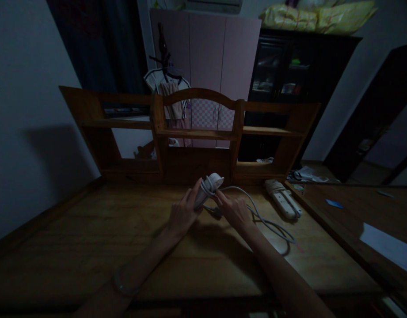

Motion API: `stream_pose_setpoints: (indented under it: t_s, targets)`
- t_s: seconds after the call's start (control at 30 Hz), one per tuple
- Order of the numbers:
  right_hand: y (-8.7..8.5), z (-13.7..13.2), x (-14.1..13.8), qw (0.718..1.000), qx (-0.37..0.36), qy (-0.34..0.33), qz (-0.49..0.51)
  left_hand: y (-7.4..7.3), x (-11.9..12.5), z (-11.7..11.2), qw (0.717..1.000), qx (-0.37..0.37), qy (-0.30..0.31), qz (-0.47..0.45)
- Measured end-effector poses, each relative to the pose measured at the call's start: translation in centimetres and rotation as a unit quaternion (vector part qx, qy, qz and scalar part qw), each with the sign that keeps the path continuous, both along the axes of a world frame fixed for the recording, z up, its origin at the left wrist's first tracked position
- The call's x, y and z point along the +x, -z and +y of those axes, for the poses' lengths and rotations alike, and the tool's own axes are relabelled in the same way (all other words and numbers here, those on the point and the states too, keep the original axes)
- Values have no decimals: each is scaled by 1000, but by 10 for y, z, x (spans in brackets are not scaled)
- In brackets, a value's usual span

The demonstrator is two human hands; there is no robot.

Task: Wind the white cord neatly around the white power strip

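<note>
My left hand [184, 214] is wrapped round a white power strip [215, 178], held tilted above the wooden desk [133, 247]. A few turns of grey cord [207, 187] circle the strip's upper part. Close against it, my right hand [235, 211] has its fingers closed on the cord at the strip's side. The loose cord [275, 223] runs from there in long loops over the desk to the right. Under the hands lies a dark end, perhaps the plug [217, 212], partly hidden. My fingers cover the strip's lower part.
A second power strip [286, 202], its cord wound round one end, lies at the desk's right. A wooden shelf rack [198, 134] stands along the back edge. Further right, a lower brown surface [352, 212] holds white paper [390, 245] and a blue card [334, 203].
</note>
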State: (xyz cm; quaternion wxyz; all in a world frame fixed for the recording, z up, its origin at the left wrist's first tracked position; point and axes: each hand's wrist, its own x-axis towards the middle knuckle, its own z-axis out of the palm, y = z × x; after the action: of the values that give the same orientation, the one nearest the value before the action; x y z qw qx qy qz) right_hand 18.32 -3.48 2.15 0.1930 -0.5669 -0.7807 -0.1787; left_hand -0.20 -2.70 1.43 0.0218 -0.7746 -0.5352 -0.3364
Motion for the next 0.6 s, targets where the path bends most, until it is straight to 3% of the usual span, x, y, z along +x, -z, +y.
stream_pose_setpoints:
  t_s: [0.13, 0.4, 0.6]
  targets:
    - [3, 2, -2, 1000, 3, 1, 13, -1, -1, 2, 1000, 0, -5, -6]
    - [12, 16, 7, 998, -8, -19, 60, 5, -8, 19, 992, -12, -37, -117]
    - [16, 26, 24, 998, -18, -20, 58, 0, -18, 25, 990, 27, -105, -90]
